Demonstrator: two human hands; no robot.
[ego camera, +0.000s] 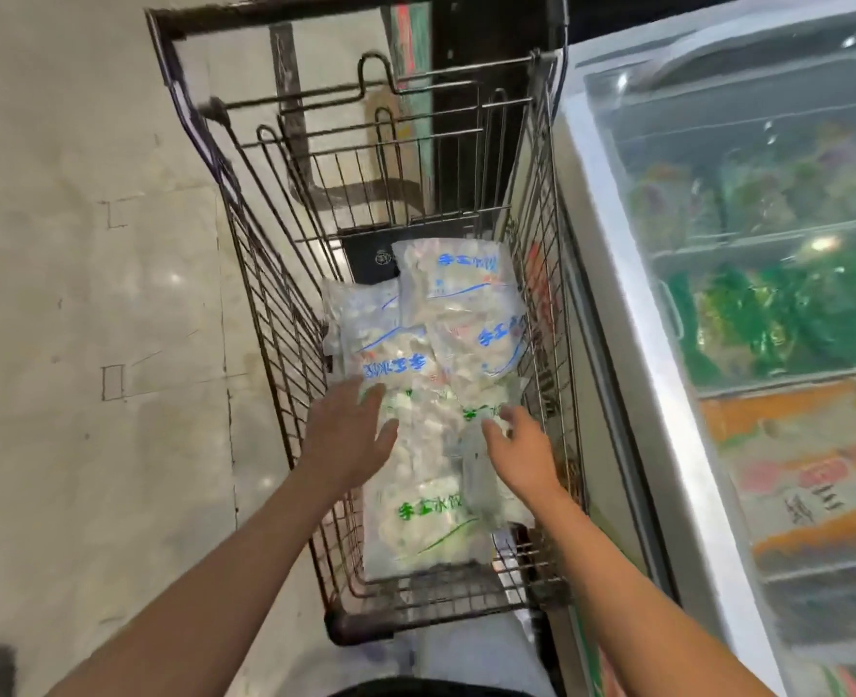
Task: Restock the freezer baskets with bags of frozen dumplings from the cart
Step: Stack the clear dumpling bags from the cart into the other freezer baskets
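Now | both hands' grip open: left hand (353, 429), right hand (519, 437) | green-print dumpling bag (418, 500) between, beneath

Both bare arms reach forward, left hand (348, 435) and right hand (521, 445) spread, fingers relaxed.

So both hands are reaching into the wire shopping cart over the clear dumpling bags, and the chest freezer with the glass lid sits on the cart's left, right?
Not quite: the head view shows the chest freezer with the glass lid on the right of the wire shopping cart. The rest holds: the left hand and right hand reach in over the clear dumpling bags.
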